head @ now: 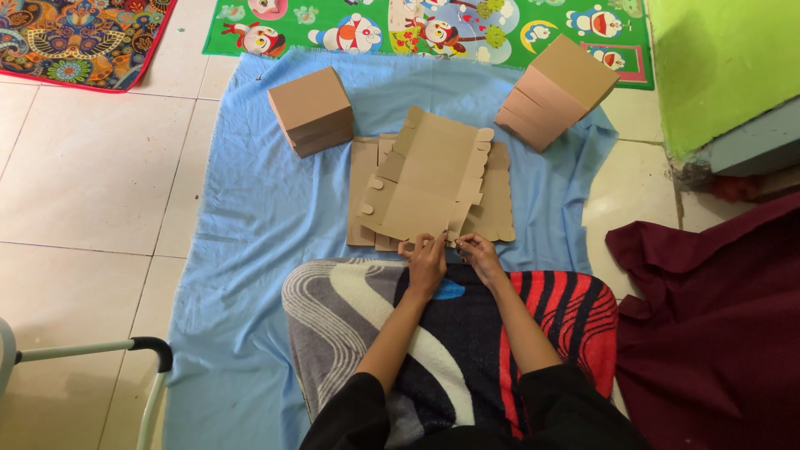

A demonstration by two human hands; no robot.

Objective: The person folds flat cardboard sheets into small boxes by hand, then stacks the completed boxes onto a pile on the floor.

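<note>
flat cardboard (429,187) on cloth (250,217), between boxes (310,110)

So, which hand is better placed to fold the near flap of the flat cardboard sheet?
Probably the left hand: its fingers already pinch the near edge of the cardboard sheet. The right hand only touches that edge's corner.

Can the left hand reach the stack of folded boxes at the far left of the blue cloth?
Probably yes: the left hand has only open blue cloth between it and the stack of folded boxes, though it looks a stretch.
</note>
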